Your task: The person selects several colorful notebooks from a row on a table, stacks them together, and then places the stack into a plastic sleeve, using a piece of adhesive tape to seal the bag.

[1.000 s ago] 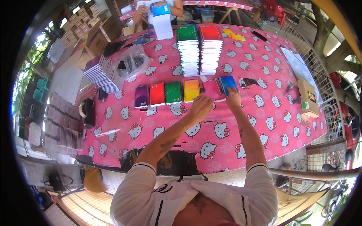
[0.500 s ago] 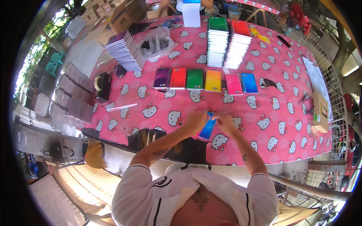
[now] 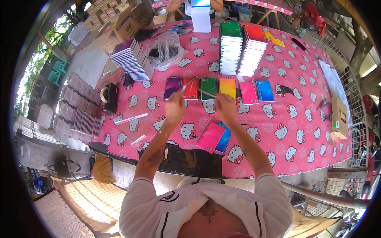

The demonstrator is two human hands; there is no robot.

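My left hand [image 3: 175,106] is closed on a thin whitish strip [image 3: 189,84] that slants up over the red notebook [image 3: 192,92]. My right hand [image 3: 225,106] pinches another thin pale strip [image 3: 207,93], which points left across the green notebook [image 3: 208,85]. These two notebooks lie in a row with a purple one [image 3: 171,85], a yellow one [image 3: 227,85], a pink one [image 3: 249,93] and a blue one [image 3: 265,92]. Nearer to me, between my forearms, a second pink notebook [image 3: 209,135] partly covers a second blue notebook [image 3: 224,139].
Tall notebook stacks stand behind the row, purple [image 3: 133,59], green [image 3: 231,51] and red [image 3: 252,51]. At the left are a tape dispenser [image 3: 109,99] and packed stacks [image 3: 79,107]. A cardboard box [image 3: 339,117] sits far right. Across the table, a person holds a notebook stack [image 3: 201,18].
Both hands have left the blue notebook near the table edge and moved forward to the row, each now holding a strip. The near pink notebook now lies over the blue one.
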